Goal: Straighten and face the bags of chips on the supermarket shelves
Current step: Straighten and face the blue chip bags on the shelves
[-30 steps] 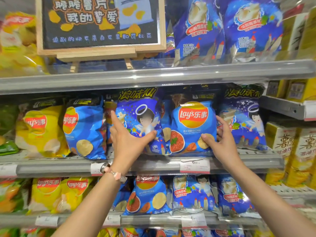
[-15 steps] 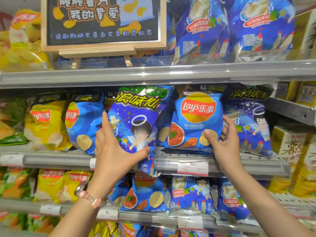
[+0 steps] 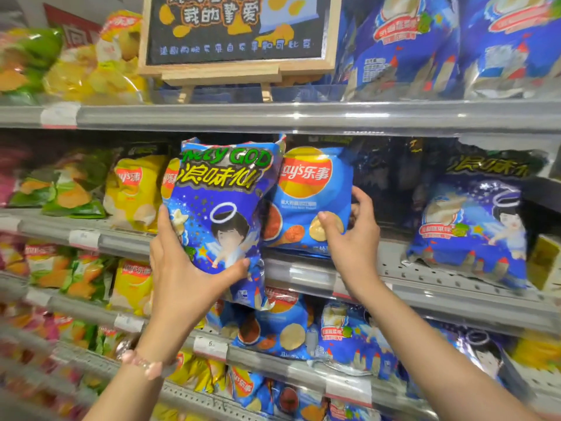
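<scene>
My left hand (image 3: 185,275) grips the lower part of a blue bag with an angel figure (image 3: 221,214), held upright in front of the middle shelf (image 3: 425,287), off its surface. My right hand (image 3: 352,235) holds the lower right corner of a blue Lay's bag (image 3: 306,202) at the shelf's front edge, thumb on the face and fingers behind. Another angel bag (image 3: 473,232) lies tilted on the shelf to the right. A dark gap lies behind and to the right of the Lay's bag.
Yellow Lay's bags (image 3: 136,189) and green bags (image 3: 69,189) stand to the left on the same shelf. A wooden-framed chalkboard sign (image 3: 239,31) sits on the top shelf beside large blue bags (image 3: 425,47). Lower shelves hold more blue and yellow bags.
My left hand has lifted the angel bag up and out from the shelf toward me. My right hand has drawn the Lay's bag forward. The view has shifted left.
</scene>
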`<state>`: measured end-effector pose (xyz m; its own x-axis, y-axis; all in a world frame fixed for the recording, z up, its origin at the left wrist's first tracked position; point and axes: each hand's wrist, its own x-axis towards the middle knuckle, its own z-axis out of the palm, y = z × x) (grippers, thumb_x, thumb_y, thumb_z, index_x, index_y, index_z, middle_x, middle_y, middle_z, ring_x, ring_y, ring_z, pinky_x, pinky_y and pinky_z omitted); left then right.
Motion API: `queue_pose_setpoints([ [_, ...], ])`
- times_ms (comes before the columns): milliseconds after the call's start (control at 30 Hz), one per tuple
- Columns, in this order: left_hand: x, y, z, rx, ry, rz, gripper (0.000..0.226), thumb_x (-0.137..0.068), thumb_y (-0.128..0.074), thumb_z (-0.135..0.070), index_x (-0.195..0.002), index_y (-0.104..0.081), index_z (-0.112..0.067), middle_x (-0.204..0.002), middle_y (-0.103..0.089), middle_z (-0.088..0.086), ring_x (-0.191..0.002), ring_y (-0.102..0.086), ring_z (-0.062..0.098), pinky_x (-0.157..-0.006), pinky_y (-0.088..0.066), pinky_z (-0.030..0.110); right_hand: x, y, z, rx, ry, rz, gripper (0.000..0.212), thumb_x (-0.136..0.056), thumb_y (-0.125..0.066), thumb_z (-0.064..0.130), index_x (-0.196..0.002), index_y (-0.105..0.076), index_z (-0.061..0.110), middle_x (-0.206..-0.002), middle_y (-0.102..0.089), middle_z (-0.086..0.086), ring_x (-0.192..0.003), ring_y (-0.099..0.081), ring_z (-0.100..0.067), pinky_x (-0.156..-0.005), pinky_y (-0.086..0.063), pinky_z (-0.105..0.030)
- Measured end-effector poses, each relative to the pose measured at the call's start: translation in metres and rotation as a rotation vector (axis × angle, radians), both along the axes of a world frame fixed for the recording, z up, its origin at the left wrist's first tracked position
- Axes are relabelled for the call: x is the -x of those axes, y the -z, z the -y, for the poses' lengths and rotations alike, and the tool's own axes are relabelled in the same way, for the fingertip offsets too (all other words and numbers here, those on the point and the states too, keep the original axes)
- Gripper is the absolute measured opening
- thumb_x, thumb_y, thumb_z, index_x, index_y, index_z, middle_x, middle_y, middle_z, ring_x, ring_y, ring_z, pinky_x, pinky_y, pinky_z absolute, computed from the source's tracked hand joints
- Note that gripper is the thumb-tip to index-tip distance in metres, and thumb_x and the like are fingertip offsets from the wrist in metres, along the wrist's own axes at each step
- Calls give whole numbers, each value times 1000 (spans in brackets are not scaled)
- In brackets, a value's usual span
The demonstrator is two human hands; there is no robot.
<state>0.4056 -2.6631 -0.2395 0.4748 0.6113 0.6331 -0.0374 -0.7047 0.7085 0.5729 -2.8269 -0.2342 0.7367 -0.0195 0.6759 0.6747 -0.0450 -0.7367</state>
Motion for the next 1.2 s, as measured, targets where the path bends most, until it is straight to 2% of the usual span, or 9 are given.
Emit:
queue_pose_setpoints([
  [133, 7, 4, -1, 32, -8, -12, 136, -41, -76, -54, -153, -5, -22, -146, -30, 6, -134, -27, 18, -102, -20, 23, -1, 7, -28, 101, 28, -35, 56, -82, -68, 26, -132, -43, 26, -103, -64, -1, -91, -61, -21, -72, -44, -30],
  [300, 6, 3, -3, 11, 64, -26, 137, -47, -90, -48, -152, -8, -20, -146, -32, 6, -135, -30, 24, -111, -26, 35, -5, 16, -50, 244, 12, -110, 63, -82, -67, 27, -136, -37, 19, -123, -59, -11, -111, -57, -29, -87, -47, -38],
  [500, 6, 0, -8, 12, 135, -72, 136, -48, -88, -44, -153, -2, -23, -145, -29, 8, -135, -26, 20, -109, -25, 34, 5, 8, -52, 231, -38, -235, 64, -81, -68, 20, -136, -36, 15, -127, -54, -12, -117, -53, -28, -97, -44, -44],
  [633, 3, 4, -8, -4, 180, -68, 139, -48, -89, -48, -152, 0, -24, -153, -20, 7, -139, -20, 18, -113, -20, 35, 44, 1, -43, 85, 80, -66, 63, -87, -64, 26, -140, -35, 9, -137, -43, -9, -128, -43, -21, -107, -36, -37],
  [733, 3, 7, 1, -6, 232, -69, 141, -43, -81, -57, -152, 2, -25, -151, -20, 4, -135, -21, 14, -110, -21, 32, 87, -1, -41, -38, -113, -71, 58, -82, -56, 36, -135, -35, 25, -136, -47, -1, -127, -46, -15, -106, -37, -27],
  [833, 2, 8, 13, -2, 260, -75, 142, -37, -68, -68, -152, 2, -22, -142, -29, 7, -133, -25, 19, -110, -27, 38, 107, -6, -47, -92, -399, -209, 66, -75, -70, 31, -131, -36, 28, -128, -60, 2, -116, -59, -13, -99, -47, -29],
  [933, 1, 9, 22, -25, 297, -86, 141, -36, -63, -70, -152, 0, -20, -136, -33, 7, -132, -28, 20, -107, -27, 37, 109, -7, -45, -105, -307, -254, 78, -69, -83, 7, -130, -37, 19, -120, -65, -5, -103, -66, -14, -93, -53, -36],
  [1033, 0, 14, 23, -75, 427, -85, 139, -41, -76, -67, -151, 0, -28, -132, -26, -6, -135, -24, 15, -111, -26, 36, 105, -7, -35, -162, -219, -278, 80, -67, -82, 2, -132, -39, 16, -118, -66, -5, -105, -66, -20, -95, -51, -45],
  [1200, -8, 13, 11, -140, 657, -23, 107, -51, -70, -72, -139, -17, -45, -130, -32, -10, -128, -30, -4, -108, -26, 17, 94, -14, 11, -210, -92, -278, 65, -64, -83, 9, -121, -52, 15, -104, -71, 0, -90, -69, -11, -75, -56, -27],
])
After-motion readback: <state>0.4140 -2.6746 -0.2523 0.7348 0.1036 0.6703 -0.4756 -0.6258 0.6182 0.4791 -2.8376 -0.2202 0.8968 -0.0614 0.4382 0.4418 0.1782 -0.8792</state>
